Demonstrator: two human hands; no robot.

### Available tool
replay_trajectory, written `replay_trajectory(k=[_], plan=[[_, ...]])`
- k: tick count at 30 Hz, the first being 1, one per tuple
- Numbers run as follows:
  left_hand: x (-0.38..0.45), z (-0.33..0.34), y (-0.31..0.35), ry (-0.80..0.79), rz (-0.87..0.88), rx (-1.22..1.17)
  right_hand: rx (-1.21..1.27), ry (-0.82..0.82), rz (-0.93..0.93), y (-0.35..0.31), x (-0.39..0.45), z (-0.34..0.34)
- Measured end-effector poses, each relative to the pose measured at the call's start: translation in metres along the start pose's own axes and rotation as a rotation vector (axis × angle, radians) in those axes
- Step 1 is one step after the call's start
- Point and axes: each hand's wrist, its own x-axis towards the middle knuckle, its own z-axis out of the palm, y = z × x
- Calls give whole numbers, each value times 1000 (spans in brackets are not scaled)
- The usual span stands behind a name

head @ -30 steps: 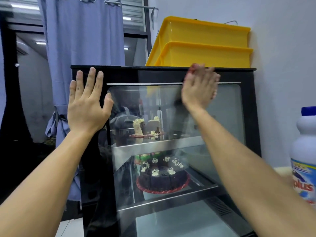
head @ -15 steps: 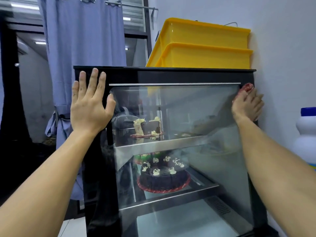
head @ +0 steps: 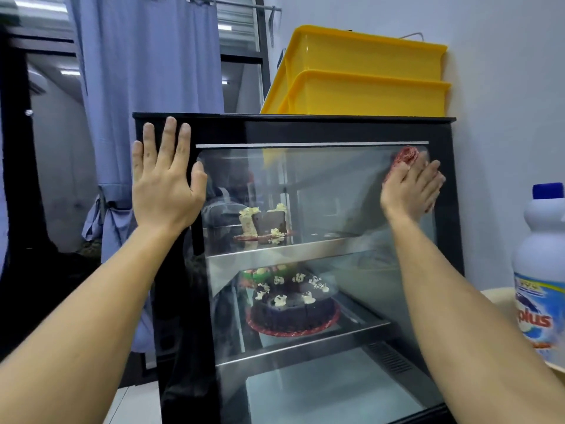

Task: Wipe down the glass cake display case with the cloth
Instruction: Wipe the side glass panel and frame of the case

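Right hand is flat on a bunched red cloth, pinning it against the top right corner of the glass cake display case, cloth poking up past the fingertips. Left hand is spread wide, empty, braced on the black frame's upper left. The case stands upright, glass front facing us. Bottle at right reads "plus".

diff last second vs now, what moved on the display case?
The right hand, pressing the red cloth flat on the glass, swept from the top middle of the pane out to the right edge, then edged back to the top right corner. Nothing was taken up or let go. The left hand stayed flat and open on the display case frame at its top left; the cakes and yellow bins unchanged.
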Motion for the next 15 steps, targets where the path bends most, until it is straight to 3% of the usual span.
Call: replay_trajectory(k=[2, 3, 7, 9, 13, 15], plan=[[0, 1, 4, 4, -31, 4, 24, 12, 48, -31, -19, 6], [0, 1, 4, 0, -33, 9, 24, 26, -22, -52, -32, 14], [1, -2, 3, -21, -17, 23, -32, 82, -683, -130, -109, 60], [1, -5, 1, -54, 16, 34, -30, 60, -901, -145, -144, 70], [12, -23, -32, -188, 330, 94, -58, -35, -1183, -102, -150, 67], [26, -34, -50, -225, 503, 158, -100, -23, -1140, -86, -121, 62]])
